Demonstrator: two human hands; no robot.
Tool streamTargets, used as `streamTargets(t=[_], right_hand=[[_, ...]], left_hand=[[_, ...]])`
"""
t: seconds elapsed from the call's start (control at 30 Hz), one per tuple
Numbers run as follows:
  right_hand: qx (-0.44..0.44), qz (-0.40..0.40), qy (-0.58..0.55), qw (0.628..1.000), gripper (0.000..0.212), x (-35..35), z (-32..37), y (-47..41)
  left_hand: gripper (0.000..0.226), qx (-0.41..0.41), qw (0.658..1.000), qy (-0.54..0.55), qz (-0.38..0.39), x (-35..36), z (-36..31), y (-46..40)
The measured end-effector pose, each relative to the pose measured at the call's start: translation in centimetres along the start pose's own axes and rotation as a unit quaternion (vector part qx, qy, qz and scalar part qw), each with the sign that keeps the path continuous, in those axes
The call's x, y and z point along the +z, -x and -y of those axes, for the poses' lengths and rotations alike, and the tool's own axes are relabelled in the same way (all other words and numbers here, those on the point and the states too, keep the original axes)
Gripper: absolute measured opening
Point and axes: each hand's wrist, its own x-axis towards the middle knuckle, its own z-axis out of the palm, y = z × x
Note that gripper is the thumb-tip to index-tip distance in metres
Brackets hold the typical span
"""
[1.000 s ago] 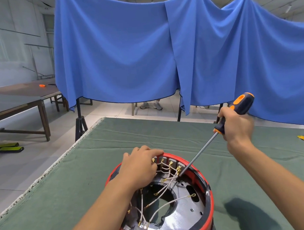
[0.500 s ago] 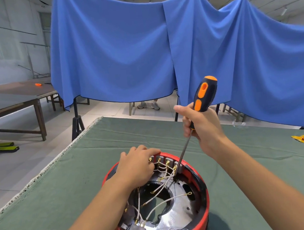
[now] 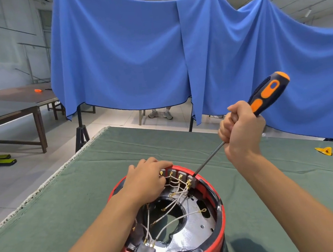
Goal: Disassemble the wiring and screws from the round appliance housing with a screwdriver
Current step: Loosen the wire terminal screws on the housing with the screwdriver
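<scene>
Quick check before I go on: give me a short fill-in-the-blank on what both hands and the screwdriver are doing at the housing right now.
1. The right hand grips the screwdriver by its orange and ____ handle.
2. The screwdriver's tip meets the terminal block at the ____ rim of the red housing.
3. The left hand rests on the ____ end of that block.
4. The table is covered in ____ cloth.

Missing words: black; far; left; green

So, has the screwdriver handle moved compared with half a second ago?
Yes. Against the red housing, the screwdriver handle swung to the right and lower; the right hand grips it, tip at the terminal block.
</scene>
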Motion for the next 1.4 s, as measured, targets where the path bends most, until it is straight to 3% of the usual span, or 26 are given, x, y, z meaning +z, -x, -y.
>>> streamTargets(t=[0.7, 1.4], right_hand=[[-0.001, -0.019, -0.002, 1.000, 0.040, -0.1, -0.5, -0.2], [0.088, -0.160, -0.024, 0.983, 0.034, -2.1, -1.3, -2.2]], left_hand=[[0.050, 0.000, 1.000, 0.002, 0.002, 0.1, 0.1, -0.1], [0.052, -0.005, 1.000, -0.008, 0.002, 0.1, 0.1, -0.2]])
